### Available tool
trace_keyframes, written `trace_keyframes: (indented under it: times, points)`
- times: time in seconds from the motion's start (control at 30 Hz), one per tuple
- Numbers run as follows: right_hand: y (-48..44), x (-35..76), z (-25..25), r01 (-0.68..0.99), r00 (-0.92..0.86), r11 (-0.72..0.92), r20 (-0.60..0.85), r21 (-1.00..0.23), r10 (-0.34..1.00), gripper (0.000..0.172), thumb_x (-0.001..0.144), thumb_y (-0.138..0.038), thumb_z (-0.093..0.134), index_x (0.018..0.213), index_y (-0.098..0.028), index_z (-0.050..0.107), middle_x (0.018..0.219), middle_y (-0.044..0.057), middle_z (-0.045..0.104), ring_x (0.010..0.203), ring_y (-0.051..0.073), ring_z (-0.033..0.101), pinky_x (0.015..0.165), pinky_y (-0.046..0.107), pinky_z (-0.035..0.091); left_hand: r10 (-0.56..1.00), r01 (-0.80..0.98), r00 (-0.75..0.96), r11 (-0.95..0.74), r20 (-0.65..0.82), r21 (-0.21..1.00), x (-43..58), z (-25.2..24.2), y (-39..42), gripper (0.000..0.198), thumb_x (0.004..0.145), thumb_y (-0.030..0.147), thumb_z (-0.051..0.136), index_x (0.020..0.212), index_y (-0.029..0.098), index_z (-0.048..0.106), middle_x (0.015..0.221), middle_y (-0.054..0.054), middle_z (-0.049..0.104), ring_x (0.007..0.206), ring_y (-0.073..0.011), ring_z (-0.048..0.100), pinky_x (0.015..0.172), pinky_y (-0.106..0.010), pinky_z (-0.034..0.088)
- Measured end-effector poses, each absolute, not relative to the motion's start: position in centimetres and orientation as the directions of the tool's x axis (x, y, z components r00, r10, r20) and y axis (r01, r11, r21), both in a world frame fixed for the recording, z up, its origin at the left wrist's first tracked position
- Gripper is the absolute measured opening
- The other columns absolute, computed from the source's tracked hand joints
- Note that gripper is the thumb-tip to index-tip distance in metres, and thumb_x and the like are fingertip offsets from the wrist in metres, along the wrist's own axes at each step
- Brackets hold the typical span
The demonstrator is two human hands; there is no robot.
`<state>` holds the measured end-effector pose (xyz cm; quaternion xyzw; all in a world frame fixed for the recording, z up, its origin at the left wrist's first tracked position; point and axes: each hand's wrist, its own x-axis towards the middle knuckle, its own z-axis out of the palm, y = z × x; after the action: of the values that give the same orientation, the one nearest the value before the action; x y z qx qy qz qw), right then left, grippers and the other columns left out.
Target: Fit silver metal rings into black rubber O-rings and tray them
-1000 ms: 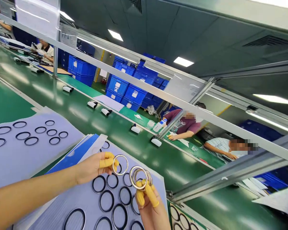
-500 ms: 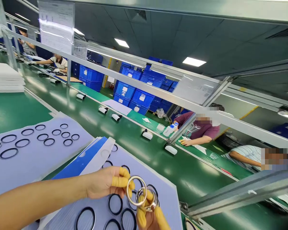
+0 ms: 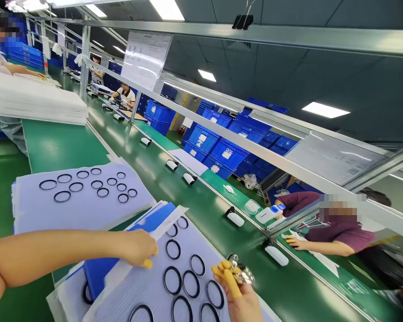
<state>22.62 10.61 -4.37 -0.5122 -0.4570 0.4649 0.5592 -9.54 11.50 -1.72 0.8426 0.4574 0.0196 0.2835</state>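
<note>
My right hand (image 3: 239,293), with yellow finger cots, is closed on a bunch of shiny metal rings (image 3: 242,271) at the bottom centre. My left hand (image 3: 140,248) reaches across with its fingers curled down onto a white sheet (image 3: 154,286) that carries several black rubber rings (image 3: 172,280). Whether the left hand holds anything is hidden under the fingers. A blue sheet (image 3: 102,268) lies under my left wrist.
A second white sheet (image 3: 36,210) with several black rings lies to the left. A stack of white sheets (image 3: 36,105) sits at the far left. The green conveyor belt (image 3: 188,201) runs diagonally, with white devices along its rail. Other people work opposite and farther up the line.
My left hand held one metal ring beside the bunch; it has since dropped to the white sheet. The right hand has tilted the bunch down. The camera has turned left.
</note>
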Motion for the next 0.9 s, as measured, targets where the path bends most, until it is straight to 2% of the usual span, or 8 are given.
trace_keyframes:
  times: [0.1,0.2,0.33,0.47,0.57,0.67,0.8,0.9]
  points:
    - [15.2,20.8,-5.7,0.338,0.146,0.092,0.149,-0.937,0.978,0.035,0.062,-0.043,0.081,0.082,-0.016,0.072,0.080,0.009,0.076,0.078,0.029,0.071,0.080,0.047,0.055,0.890,0.879,0.430,-0.373,-0.154,0.297,-12.2,-2.3,11.9,0.016,0.078,0.011,0.061,0.092,0.010,0.069,0.099,-0.021,0.069,0.094,-0.0364,0.065,0.082,-0.045,0.047]
    - [18.8,18.2,-7.1,0.586,-0.024,0.216,0.250,-0.781,0.968,0.020,0.076,-0.036,0.074,0.075,-0.018,0.068,0.083,0.005,0.071,0.087,0.024,0.065,0.091,0.048,0.048,0.945,0.934,0.323,-0.309,-0.055,0.181,-13.7,-1.9,13.1,0.022,0.080,0.003,0.054,0.097,0.005,0.068,0.097,-0.024,0.068,0.096,-0.0368,0.065,0.083,-0.046,0.046]
    - [21.8,14.8,-8.2,0.736,-0.239,0.348,0.257,-0.582,0.936,0.009,0.090,-0.026,0.064,0.088,-0.017,0.067,0.097,0.003,0.068,0.099,0.021,0.062,0.095,0.046,0.046,0.919,0.902,0.390,-0.394,0.060,0.177,-12.5,-0.8,15.0,0.021,0.086,0.005,0.052,0.099,0.011,0.067,0.100,-0.016,0.069,0.096,-0.0288,0.065,0.080,-0.038,0.049]
    - [23.1,12.9,-8.4,0.778,-0.275,0.357,0.230,-0.518,0.933,0.010,0.090,-0.024,0.065,0.083,-0.016,0.066,0.096,0.002,0.068,0.098,0.021,0.063,0.093,0.046,0.047,0.853,0.832,0.520,-0.518,0.046,0.200,-8.8,-1.5,16.9,0.013,0.085,0.008,0.061,0.096,0.012,0.067,0.102,-0.010,0.068,0.098,-0.0232,0.064,0.085,-0.038,0.051]
    - [23.0,12.9,-7.8,0.751,-0.187,0.298,0.243,-0.590,0.952,0.014,0.089,-0.023,0.065,0.077,-0.016,0.063,0.092,0.001,0.067,0.094,0.020,0.062,0.091,0.043,0.048,0.842,0.819,0.539,-0.523,-0.004,0.236,-6.7,-3.3,18.4,0.016,0.091,0.024,0.062,0.102,0.013,0.064,0.107,-0.007,0.065,0.100,-0.0212,0.063,0.087,-0.042,0.053]
    - [21.1,13.8,-6.8,0.630,0.000,0.178,0.229,-0.756,0.973,0.016,0.087,-0.025,0.066,0.075,-0.017,0.060,0.079,-0.001,0.062,0.078,0.017,0.060,0.078,0.036,0.048,0.849,0.806,0.528,-0.495,-0.014,0.325,-6.1,-5.0,19.6,0.023,0.092,0.029,0.061,0.109,0.014,0.063,0.114,-0.008,0.063,0.103,-0.0223,0.062,0.089,-0.044,0.053]
    - [15.8,15.7,-5.1,0.239,0.134,0.046,0.080,-0.970,0.988,0.031,0.080,-0.048,0.068,0.081,-0.018,0.061,0.060,-0.005,0.056,0.052,0.012,0.047,0.051,0.026,0.039,0.868,0.727,0.495,-0.437,0.036,0.530,-6.7,-6.0,20.3,0.026,0.092,0.030,0.060,0.113,0.014,0.061,0.118,-0.009,0.062,0.105,-0.0232,0.061,0.090,-0.046,0.052]
    - [11.4,17.0,-3.8,-0.091,0.135,0.008,-0.004,-0.996,0.991,0.040,0.069,-0.058,0.076,0.085,-0.022,0.066,0.070,-0.003,0.065,0.055,0.011,0.051,0.048,0.022,0.041,0.897,0.617,0.440,-0.335,0.042,0.712,-7.1,-5.5,20.3,0.026,0.093,0.034,0.058,0.109,0.014,0.062,0.110,-0.008,0.063,0.097,-0.0214,0.063,0.084,-0.042,0.054]
